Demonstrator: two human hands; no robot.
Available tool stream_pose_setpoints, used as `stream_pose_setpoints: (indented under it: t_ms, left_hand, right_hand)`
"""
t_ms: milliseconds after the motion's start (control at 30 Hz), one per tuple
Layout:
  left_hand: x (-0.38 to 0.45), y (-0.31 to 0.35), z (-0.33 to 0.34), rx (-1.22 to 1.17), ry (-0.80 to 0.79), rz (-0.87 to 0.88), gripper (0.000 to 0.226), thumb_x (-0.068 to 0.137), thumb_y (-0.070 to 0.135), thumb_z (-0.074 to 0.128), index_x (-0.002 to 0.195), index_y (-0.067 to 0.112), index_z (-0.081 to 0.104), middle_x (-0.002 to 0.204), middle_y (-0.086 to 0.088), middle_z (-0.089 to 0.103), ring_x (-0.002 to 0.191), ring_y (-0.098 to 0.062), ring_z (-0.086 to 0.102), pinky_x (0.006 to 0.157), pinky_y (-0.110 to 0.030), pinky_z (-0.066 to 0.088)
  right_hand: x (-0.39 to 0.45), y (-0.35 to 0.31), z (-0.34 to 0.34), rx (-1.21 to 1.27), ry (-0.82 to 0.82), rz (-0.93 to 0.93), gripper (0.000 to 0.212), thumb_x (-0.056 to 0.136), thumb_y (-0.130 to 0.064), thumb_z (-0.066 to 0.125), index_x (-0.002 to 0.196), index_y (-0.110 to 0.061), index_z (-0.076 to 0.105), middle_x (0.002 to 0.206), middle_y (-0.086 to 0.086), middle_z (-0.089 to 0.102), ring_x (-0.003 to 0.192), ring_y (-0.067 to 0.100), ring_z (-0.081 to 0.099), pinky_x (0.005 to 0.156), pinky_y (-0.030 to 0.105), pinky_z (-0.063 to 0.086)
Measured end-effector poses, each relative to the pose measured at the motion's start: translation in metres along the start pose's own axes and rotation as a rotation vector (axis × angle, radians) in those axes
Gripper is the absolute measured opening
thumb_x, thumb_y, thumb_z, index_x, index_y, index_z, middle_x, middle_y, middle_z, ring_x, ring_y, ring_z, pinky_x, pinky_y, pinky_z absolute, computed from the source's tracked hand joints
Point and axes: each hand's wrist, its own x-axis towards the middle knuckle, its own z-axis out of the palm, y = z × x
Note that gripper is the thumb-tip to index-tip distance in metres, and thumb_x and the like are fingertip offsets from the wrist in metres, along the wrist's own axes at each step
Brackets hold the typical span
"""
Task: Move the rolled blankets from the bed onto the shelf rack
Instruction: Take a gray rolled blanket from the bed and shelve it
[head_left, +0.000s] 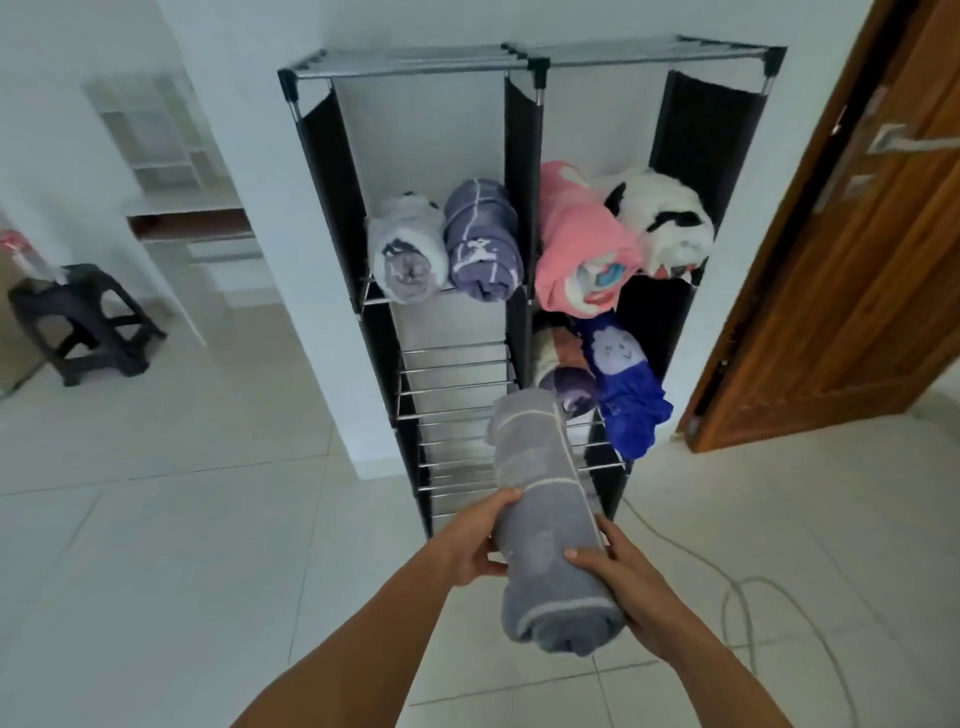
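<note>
Grey rolled blanket (550, 525) between both hands' curled fingers (501, 501), before shelf rack (519, 208).

Grey rolled blanket (550, 525) before shelf rack (519, 67)

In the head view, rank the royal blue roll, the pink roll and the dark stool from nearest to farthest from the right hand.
From the right hand:
1. Royal blue roll, lower right compartment, just above the hand.
2. Pink roll, upper right compartment, higher up.
3. Dark stool, far left on the floor.
</note>
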Motion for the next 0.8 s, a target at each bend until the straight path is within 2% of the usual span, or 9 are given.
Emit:
stream_pose_setpoints:
  t_ms: [167,300,400,533,633,667,733,800]
  left_hand:
    - [0.030,0.032,-0.011,0.072,0.086,-0.064,0.042,0.089,0.044,0.057,0.120,0.016,0.054,0.124,-0.011,0.058,0.111,-0.029,0.059,0.095,-0.052,0.052]
    - [0.062,0.061,-0.024,0.133,0.169,-0.089,0.049,0.091,0.045,0.055,0.127,0.013,0.052,0.129,-0.014,0.056,0.111,-0.031,0.057,0.086,-0.049,0.054]
    - [0.097,0.078,-0.035,0.194,0.218,-0.112,0.046,0.094,0.038,0.052,0.131,0.011,0.050,0.125,-0.015,0.054,0.107,-0.030,0.056,0.081,-0.045,0.053]
    - [0.145,0.102,-0.053,0.212,0.187,-0.156,0.040,0.094,0.038,0.051,0.124,0.010,0.054,0.123,-0.015,0.059,0.109,-0.032,0.061,0.088,-0.047,0.055]
    - [0.176,0.130,-0.066,0.217,0.141,-0.164,0.032,0.094,0.039,0.053,0.116,0.016,0.053,0.118,-0.011,0.059,0.104,-0.029,0.060,0.080,-0.045,0.054]
    - [0.186,0.139,-0.070,0.225,0.134,-0.163,0.031,0.093,0.038,0.054,0.117,0.017,0.053,0.118,-0.010,0.059,0.105,-0.029,0.059,0.082,-0.046,0.053]
    - [0.210,0.156,-0.076,0.234,0.113,-0.141,0.031,0.093,0.035,0.055,0.121,0.022,0.053,0.116,-0.007,0.061,0.104,-0.026,0.060,0.090,-0.047,0.052]
    - [0.232,0.168,-0.082,0.206,0.102,-0.107,0.026,0.093,0.029,0.056,0.119,0.028,0.052,0.105,-0.002,0.064,0.095,-0.020,0.060,0.090,-0.044,0.051]
  right_hand:
    - [0.059,-0.022,-0.011,-0.144,-0.027,-0.001,0.077,0.065,-0.035,0.078,0.132,-0.036,0.041,0.121,0.000,0.059,0.100,0.016,0.063,0.067,0.025,0.054]
    - [0.109,-0.037,-0.004,-0.161,-0.015,0.013,0.069,0.076,-0.019,0.077,0.132,-0.033,0.039,0.118,0.000,0.055,0.095,0.009,0.058,0.068,0.022,0.048]
    - [0.151,-0.041,0.002,-0.204,0.013,0.041,0.070,0.077,-0.013,0.075,0.135,-0.029,0.040,0.121,0.005,0.056,0.097,0.017,0.058,0.075,0.026,0.046]
    - [0.204,-0.044,0.008,-0.239,0.049,0.072,0.070,0.073,-0.013,0.076,0.133,-0.025,0.043,0.119,0.006,0.060,0.101,0.024,0.060,0.089,0.039,0.051]
    - [0.244,-0.053,0.014,-0.255,0.054,0.064,0.074,0.070,-0.011,0.077,0.134,-0.023,0.041,0.118,0.007,0.059,0.101,0.025,0.060,0.081,0.033,0.050]
    - [0.259,-0.056,0.017,-0.260,0.060,0.056,0.078,0.067,-0.014,0.077,0.135,-0.022,0.040,0.119,0.008,0.058,0.102,0.026,0.060,0.078,0.030,0.048]
    - [0.289,-0.061,0.023,-0.292,0.095,0.027,0.084,0.061,-0.021,0.075,0.137,-0.020,0.040,0.122,0.009,0.058,0.104,0.026,0.059,0.080,0.030,0.046]
    - [0.317,-0.065,0.030,-0.331,0.145,0.006,0.084,0.061,-0.020,0.076,0.137,-0.017,0.041,0.123,0.008,0.058,0.106,0.026,0.058,0.085,0.032,0.046]
